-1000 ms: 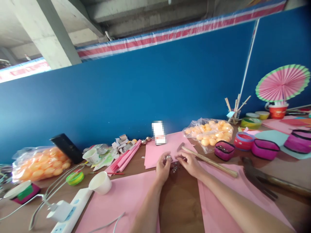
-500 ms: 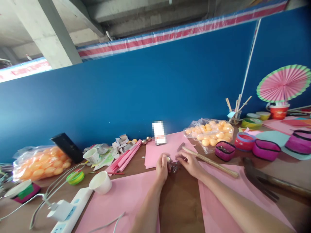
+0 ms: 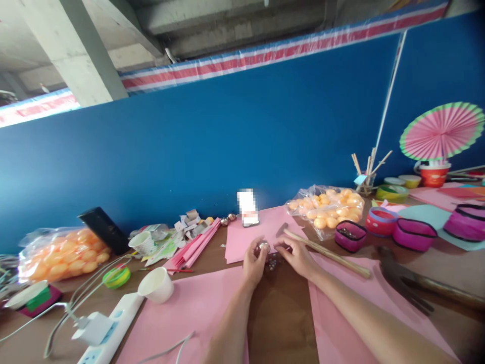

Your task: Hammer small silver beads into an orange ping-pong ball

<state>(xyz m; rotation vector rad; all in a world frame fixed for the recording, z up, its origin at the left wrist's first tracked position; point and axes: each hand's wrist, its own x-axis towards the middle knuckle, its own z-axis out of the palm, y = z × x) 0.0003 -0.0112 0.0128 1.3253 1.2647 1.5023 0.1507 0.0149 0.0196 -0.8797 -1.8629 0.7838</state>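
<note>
My left hand (image 3: 254, 263) is closed around a small shiny metallic ball (image 3: 264, 246), which shows between the thumb and fingers. Just to its right, my right hand (image 3: 294, 253) has thumb and fingertips pinched together close to the ball. Whatever lies in that pinch is too small to make out. A little pile of small shiny pieces (image 3: 272, 263) rests on the brown table between and below both hands. Behind my right hand a hammer with a wooden handle (image 3: 337, 257) lies slantwise across pink paper.
A larger claw hammer (image 3: 435, 283), purple pouches (image 3: 415, 235) and a bag of orange balls (image 3: 329, 207) are to the right. Leftward stand a white cup (image 3: 156, 285) and a power strip (image 3: 113, 323) with cables. A phone (image 3: 248, 210) stands behind my hands.
My left hand has turned slightly, and more of the metallic ball now shows in it. My right hand stays nearly in place with its fingertips close to the ball.
</note>
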